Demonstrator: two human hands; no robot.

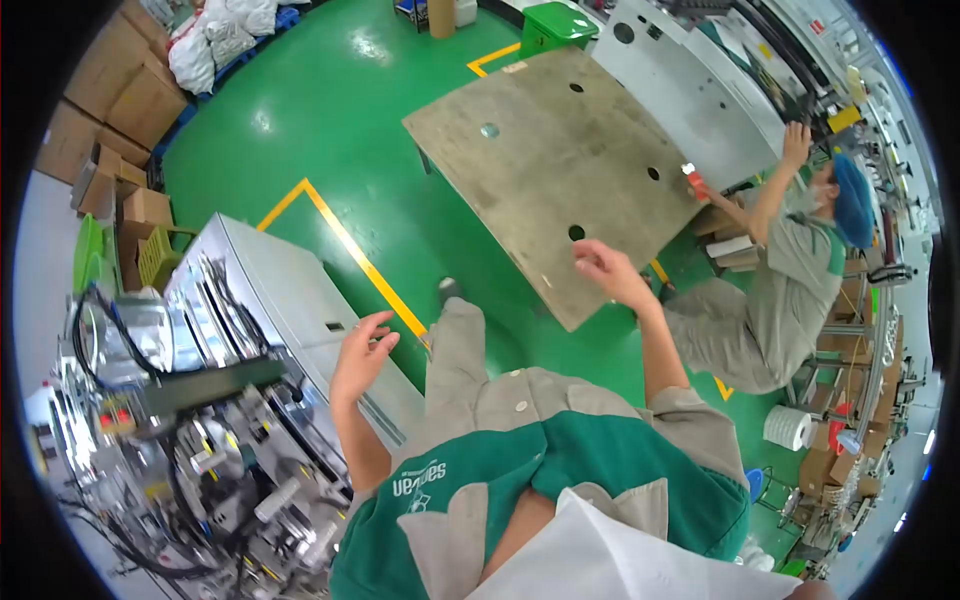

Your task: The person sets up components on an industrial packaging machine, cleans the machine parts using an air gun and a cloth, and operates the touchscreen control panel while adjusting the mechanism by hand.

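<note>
My left hand (362,355) is raised beside the pale machine cabinet (290,290), its fingers apart and nothing in them. Over the near corner of a worn brownish table (530,190), close to a dark round hole, my right hand (608,272) hangs with fingers spread and holds nothing. Several holes pierce the tabletop. To the right a co-worker in a blue cap (852,200) sits or crouches by the table, one hand on a red object (695,183), the other raised towards the equipment.
A machine with cables and metal parts (230,450) stands at the lower left. Cardboard boxes (120,80) and white sacks (215,45) are at the upper left. Behind the table are a green bin (555,28) and a grey panel (690,90). Yellow lines (350,245) mark the green floor.
</note>
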